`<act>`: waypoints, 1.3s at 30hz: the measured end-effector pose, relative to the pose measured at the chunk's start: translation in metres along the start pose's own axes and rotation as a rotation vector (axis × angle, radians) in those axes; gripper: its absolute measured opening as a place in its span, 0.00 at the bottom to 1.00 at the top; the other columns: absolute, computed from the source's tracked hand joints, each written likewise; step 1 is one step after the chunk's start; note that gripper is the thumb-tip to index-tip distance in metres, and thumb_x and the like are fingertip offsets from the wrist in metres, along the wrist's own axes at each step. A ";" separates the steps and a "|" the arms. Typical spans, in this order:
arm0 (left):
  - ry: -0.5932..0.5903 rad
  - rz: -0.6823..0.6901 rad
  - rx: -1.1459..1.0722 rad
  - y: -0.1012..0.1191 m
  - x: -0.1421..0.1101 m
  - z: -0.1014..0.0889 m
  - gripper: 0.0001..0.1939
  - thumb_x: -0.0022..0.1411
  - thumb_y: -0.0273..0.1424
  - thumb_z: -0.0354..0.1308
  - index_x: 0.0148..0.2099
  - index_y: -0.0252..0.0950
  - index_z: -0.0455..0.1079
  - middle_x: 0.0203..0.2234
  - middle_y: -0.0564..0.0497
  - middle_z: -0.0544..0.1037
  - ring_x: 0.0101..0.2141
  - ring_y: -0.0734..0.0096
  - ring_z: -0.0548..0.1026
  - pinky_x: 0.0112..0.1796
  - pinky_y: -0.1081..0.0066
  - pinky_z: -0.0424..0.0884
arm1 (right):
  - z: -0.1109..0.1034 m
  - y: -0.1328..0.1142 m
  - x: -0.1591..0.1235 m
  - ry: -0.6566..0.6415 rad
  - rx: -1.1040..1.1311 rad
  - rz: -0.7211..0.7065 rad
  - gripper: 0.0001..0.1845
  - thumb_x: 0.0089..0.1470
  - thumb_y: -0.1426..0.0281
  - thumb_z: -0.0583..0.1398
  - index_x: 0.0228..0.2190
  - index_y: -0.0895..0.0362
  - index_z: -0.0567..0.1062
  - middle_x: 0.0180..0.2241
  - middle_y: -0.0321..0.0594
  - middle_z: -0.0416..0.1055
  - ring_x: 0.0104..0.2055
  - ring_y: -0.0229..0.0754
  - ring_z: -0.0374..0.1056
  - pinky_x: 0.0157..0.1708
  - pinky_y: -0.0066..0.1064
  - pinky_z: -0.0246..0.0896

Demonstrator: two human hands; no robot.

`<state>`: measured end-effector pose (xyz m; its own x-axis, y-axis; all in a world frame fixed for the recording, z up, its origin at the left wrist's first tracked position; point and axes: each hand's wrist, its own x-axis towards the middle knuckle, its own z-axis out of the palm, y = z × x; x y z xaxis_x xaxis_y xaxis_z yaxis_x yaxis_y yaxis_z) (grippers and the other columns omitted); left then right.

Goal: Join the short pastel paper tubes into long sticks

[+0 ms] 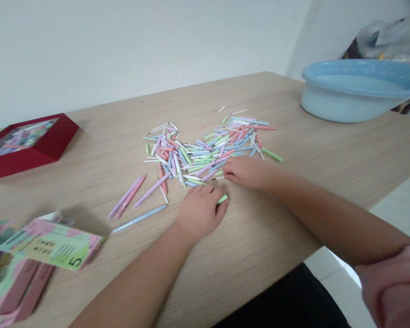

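A loose pile of pen parts (205, 152) in pastel purple, green, blue, white and coral lies on the table, with thin white refills (162, 126) among the barrels and caps. At the pile's near edge, my left hand (201, 209) is closed on a light green pen part (222, 199) that sticks out between thumb and forefinger. My right hand (248, 172) rests to its right with curled fingers against the pile; whatever they pinch is hidden. Left of the pile lie whole-looking pens, among them a blue pen (139, 218) and a pink pen (130, 197).
A dark red box (59, 141) full of similar pen parts stands at the far left. Pink and green printed cartons (54, 243) lie at the near left. On the right, a pale blue basin (348, 102) sits on the wooden table (259, 269). A white wall rises behind.
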<state>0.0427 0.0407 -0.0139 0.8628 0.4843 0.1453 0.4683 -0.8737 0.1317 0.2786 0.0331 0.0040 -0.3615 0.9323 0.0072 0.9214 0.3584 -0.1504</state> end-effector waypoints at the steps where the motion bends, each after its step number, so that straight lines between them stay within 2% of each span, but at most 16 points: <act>1: -0.001 -0.004 0.009 0.000 0.000 0.000 0.14 0.75 0.41 0.51 0.44 0.40 0.73 0.39 0.46 0.77 0.43 0.54 0.75 0.45 0.56 0.69 | 0.002 -0.002 0.000 0.005 -0.035 -0.001 0.12 0.67 0.70 0.55 0.36 0.59 0.78 0.41 0.49 0.78 0.43 0.48 0.72 0.42 0.35 0.58; 5: 0.003 -0.008 -0.013 -0.001 -0.001 0.001 0.13 0.75 0.42 0.52 0.46 0.40 0.72 0.41 0.45 0.78 0.43 0.54 0.75 0.46 0.56 0.69 | 0.004 -0.006 -0.001 0.033 -0.141 -0.013 0.09 0.65 0.71 0.56 0.38 0.61 0.76 0.42 0.53 0.77 0.44 0.51 0.72 0.41 0.36 0.58; 8: 0.035 -0.022 -0.088 -0.001 -0.002 0.001 0.14 0.73 0.44 0.54 0.47 0.39 0.72 0.42 0.45 0.78 0.44 0.54 0.75 0.47 0.55 0.69 | -0.002 -0.010 -0.002 0.086 -0.054 0.010 0.06 0.63 0.72 0.57 0.36 0.59 0.74 0.39 0.49 0.76 0.40 0.47 0.70 0.38 0.34 0.55; 12: 0.226 -0.174 -0.315 -0.001 -0.003 0.002 0.16 0.74 0.44 0.54 0.50 0.36 0.70 0.43 0.43 0.78 0.46 0.55 0.75 0.48 0.57 0.69 | -0.006 -0.022 -0.004 0.223 0.256 0.064 0.03 0.63 0.72 0.56 0.36 0.56 0.70 0.33 0.39 0.73 0.34 0.41 0.66 0.34 0.31 0.53; 15: 0.342 -0.334 -0.564 -0.004 0.000 0.004 0.16 0.77 0.42 0.49 0.51 0.36 0.70 0.40 0.45 0.78 0.40 0.61 0.75 0.42 0.62 0.69 | -0.002 -0.037 -0.004 0.244 0.381 0.042 0.04 0.65 0.68 0.56 0.38 0.55 0.70 0.34 0.39 0.74 0.34 0.41 0.65 0.34 0.32 0.54; 20: 0.421 -0.385 -0.833 -0.012 0.005 0.008 0.18 0.75 0.44 0.51 0.38 0.36 0.72 0.32 0.50 0.77 0.34 0.66 0.72 0.35 0.67 0.66 | 0.011 -0.059 -0.003 0.212 0.447 0.018 0.07 0.69 0.68 0.53 0.41 0.55 0.70 0.40 0.45 0.76 0.39 0.45 0.70 0.38 0.35 0.59; 23: 0.491 -0.413 -0.940 -0.016 0.008 0.009 0.19 0.74 0.44 0.53 0.37 0.37 0.73 0.32 0.51 0.77 0.35 0.66 0.73 0.38 0.68 0.68 | 0.012 -0.058 -0.003 0.231 0.506 0.010 0.07 0.68 0.68 0.54 0.43 0.55 0.71 0.42 0.45 0.76 0.41 0.45 0.71 0.40 0.35 0.63; 26: 0.593 -0.506 -1.117 -0.020 0.010 0.011 0.21 0.75 0.48 0.52 0.42 0.37 0.74 0.36 0.50 0.80 0.36 0.67 0.75 0.39 0.68 0.71 | 0.003 -0.044 0.002 0.363 0.499 0.012 0.08 0.68 0.65 0.56 0.43 0.54 0.73 0.42 0.43 0.77 0.42 0.45 0.71 0.43 0.35 0.64; 28: 0.610 -0.555 -1.213 -0.022 0.012 0.014 0.23 0.75 0.51 0.50 0.42 0.37 0.73 0.36 0.49 0.81 0.33 0.68 0.74 0.37 0.68 0.71 | -0.007 -0.029 0.017 0.470 0.471 0.078 0.10 0.69 0.64 0.54 0.41 0.54 0.74 0.38 0.42 0.77 0.39 0.44 0.71 0.40 0.34 0.64; 30: 0.585 -0.557 -1.255 -0.023 0.013 0.016 0.24 0.74 0.52 0.50 0.41 0.37 0.72 0.35 0.49 0.81 0.31 0.68 0.73 0.36 0.68 0.71 | -0.019 -0.013 0.044 0.507 0.465 0.145 0.12 0.70 0.64 0.53 0.43 0.56 0.74 0.36 0.41 0.77 0.36 0.42 0.71 0.37 0.32 0.64; 31: 0.569 -0.546 -1.256 -0.024 0.013 0.017 0.23 0.74 0.52 0.50 0.40 0.37 0.71 0.34 0.50 0.81 0.31 0.68 0.73 0.36 0.68 0.71 | -0.024 -0.006 0.062 0.468 0.439 0.135 0.12 0.69 0.65 0.53 0.46 0.57 0.74 0.38 0.42 0.78 0.39 0.42 0.73 0.39 0.31 0.65; 34: 0.535 -0.511 -1.243 -0.025 0.013 0.018 0.22 0.75 0.51 0.50 0.42 0.38 0.71 0.34 0.50 0.82 0.32 0.67 0.73 0.37 0.68 0.70 | -0.036 0.011 0.124 0.190 0.111 0.142 0.17 0.68 0.69 0.53 0.52 0.60 0.76 0.50 0.48 0.79 0.49 0.43 0.74 0.48 0.30 0.63; 35: 0.529 -0.509 -1.241 -0.025 0.013 0.018 0.22 0.75 0.51 0.50 0.42 0.38 0.71 0.35 0.50 0.83 0.32 0.67 0.74 0.37 0.67 0.70 | -0.038 0.014 0.143 0.139 0.071 0.161 0.19 0.66 0.70 0.54 0.54 0.61 0.76 0.52 0.50 0.79 0.51 0.45 0.74 0.49 0.31 0.63; 36: 0.527 -0.513 -1.239 -0.025 0.013 0.017 0.22 0.75 0.51 0.50 0.42 0.38 0.71 0.35 0.50 0.83 0.33 0.66 0.75 0.37 0.67 0.70 | -0.039 0.017 0.161 0.093 0.055 0.168 0.20 0.64 0.70 0.56 0.54 0.61 0.77 0.53 0.51 0.79 0.51 0.46 0.74 0.48 0.31 0.63; 39: 0.515 -0.526 -1.248 -0.026 0.013 0.017 0.21 0.75 0.50 0.50 0.44 0.38 0.72 0.35 0.50 0.83 0.33 0.65 0.75 0.38 0.66 0.70 | -0.037 0.020 0.201 -0.092 0.011 0.201 0.16 0.57 0.69 0.63 0.45 0.62 0.83 0.45 0.53 0.83 0.43 0.49 0.77 0.41 0.31 0.63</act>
<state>0.0448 0.0687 -0.0318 0.3575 0.9278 0.1063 0.0026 -0.1148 0.9934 0.2301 0.2294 0.0390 -0.1825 0.9765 -0.1144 0.9748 0.1646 -0.1503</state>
